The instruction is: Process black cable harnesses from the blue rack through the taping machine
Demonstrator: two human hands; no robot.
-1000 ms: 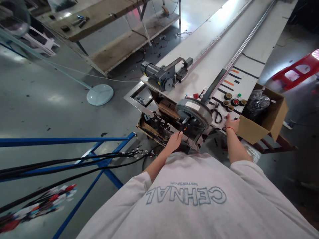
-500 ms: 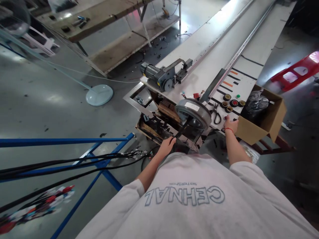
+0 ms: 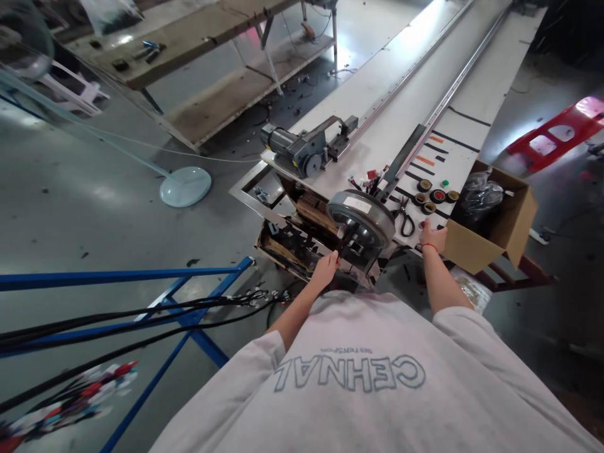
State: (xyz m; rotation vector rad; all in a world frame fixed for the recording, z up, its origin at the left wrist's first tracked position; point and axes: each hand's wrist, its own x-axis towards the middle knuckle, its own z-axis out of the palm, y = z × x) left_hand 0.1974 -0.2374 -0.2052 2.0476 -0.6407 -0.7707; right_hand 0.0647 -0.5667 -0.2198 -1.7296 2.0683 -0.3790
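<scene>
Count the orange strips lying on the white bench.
2: the farther orange strip lies up the bench; the nearer orange strip lies between it and the scissors. Neither is covered.

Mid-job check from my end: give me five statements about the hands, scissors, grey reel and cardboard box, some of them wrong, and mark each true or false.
1. The left hand is nearer the grey reel than the cardboard box is. True.
2. The scissors are in the left hand. False: they lie on the white bench, between the reel and the right hand.
3. The grey reel bears a white label. True.
4. The cardboard box is closed. False: it is open, with a plastic bag inside.
5. The right hand is beside the cardboard box. True.
</scene>
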